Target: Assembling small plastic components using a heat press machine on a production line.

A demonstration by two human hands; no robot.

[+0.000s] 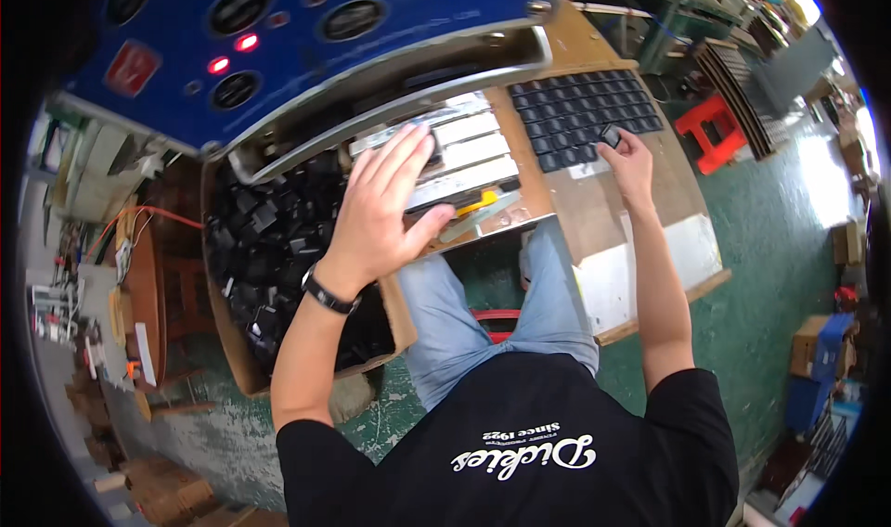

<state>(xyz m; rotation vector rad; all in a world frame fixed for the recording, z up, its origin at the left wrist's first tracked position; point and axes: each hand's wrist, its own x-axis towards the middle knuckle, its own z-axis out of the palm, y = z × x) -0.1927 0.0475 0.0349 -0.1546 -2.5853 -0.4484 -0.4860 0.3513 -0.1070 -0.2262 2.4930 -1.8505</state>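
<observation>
My right hand (633, 163) pinches a small black block-like piece (610, 136) between thumb and fingertips. It is over the near right part of neat rows of similar black pieces (577, 109), laid on a brown board. My left hand (379, 202) rests over the silvery metal plate (473, 142) of the machine, its fingers stretched forward and the thumb apart. Beside those fingertips is a dark piece (434, 148), partly hidden; whether the fingers touch it I cannot tell. Near the left thumb lies a small yellow item (488, 197).
A blue machine panel (297, 54) with gauges and lit red displays overhangs the work area. At my left stands a cardboard box (401, 318) heaped with loose black pieces (278, 216). A red stool (709, 135) is on the green floor to the right.
</observation>
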